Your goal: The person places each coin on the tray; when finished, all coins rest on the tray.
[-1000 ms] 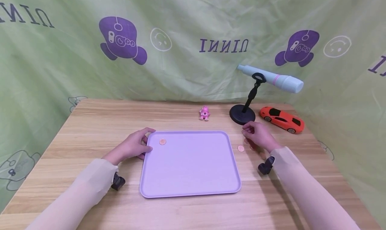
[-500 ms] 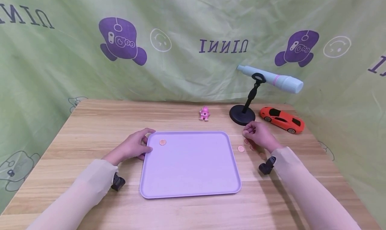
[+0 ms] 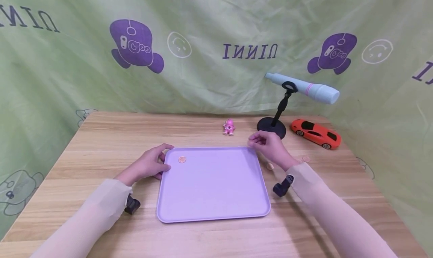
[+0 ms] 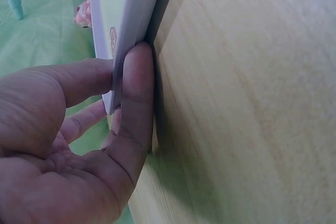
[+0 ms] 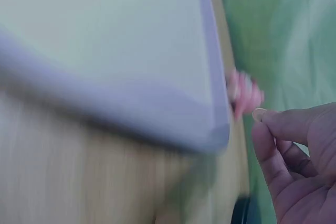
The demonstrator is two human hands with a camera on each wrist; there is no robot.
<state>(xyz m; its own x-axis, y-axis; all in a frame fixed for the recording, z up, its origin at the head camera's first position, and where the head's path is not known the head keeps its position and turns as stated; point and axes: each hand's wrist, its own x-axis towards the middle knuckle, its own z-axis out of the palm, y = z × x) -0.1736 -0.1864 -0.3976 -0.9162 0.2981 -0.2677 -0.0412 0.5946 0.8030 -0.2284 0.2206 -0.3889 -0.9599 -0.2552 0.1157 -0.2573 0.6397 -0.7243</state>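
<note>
A shallow lilac tray [image 3: 213, 186] lies on the wooden table, one copper coin [image 3: 182, 159] near its far left corner. My left hand [image 3: 149, 163] grips the tray's left edge; the left wrist view shows a finger [image 4: 137, 72] under the rim and another digit against the upper side. Over the tray's far right corner, my right hand [image 3: 270, 147] pinches a small coin [image 5: 259, 114] between thumb and index finger, mostly covered by them. Right of the tray lie a loose coin [image 3: 269, 166] and, farther right, another coin [image 3: 306, 159] by the sleeve.
Behind the tray stands a small pink figurine [image 3: 229, 127]. A black stand [image 3: 280, 107] holds a light blue microphone [image 3: 318, 92] at the back right, beside an orange toy car [image 3: 316, 134]. Green printed cloth [image 3: 203, 85] hangs behind the table.
My right hand has moved left from the loose coins to the tray's far right corner, and its forearm now covers some of them. My left hand has stayed on the tray's edge.
</note>
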